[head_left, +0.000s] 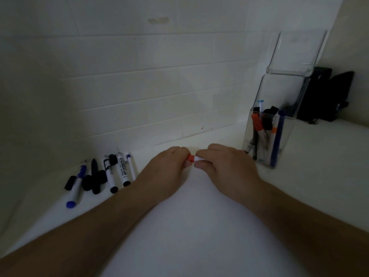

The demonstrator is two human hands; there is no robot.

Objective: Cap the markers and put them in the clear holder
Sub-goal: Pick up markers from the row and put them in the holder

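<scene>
Both forearms reach in from the near edge and meet mid-counter. Left hand (169, 162) pinches a red cap (191, 158) in curled fingers; right hand (223, 162) curls round the white marker barrel (197, 158), cap and barrel touching. Skewed pressing could jam the cap or ink a fingertip. Loose markers (119, 170) and caps lie far left; the clear holder (287, 136) stands just right, partly filled.

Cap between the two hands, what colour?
Red-orange cap, pinched by the left hand against the white marker barrel held by the right hand. Head view.
</scene>
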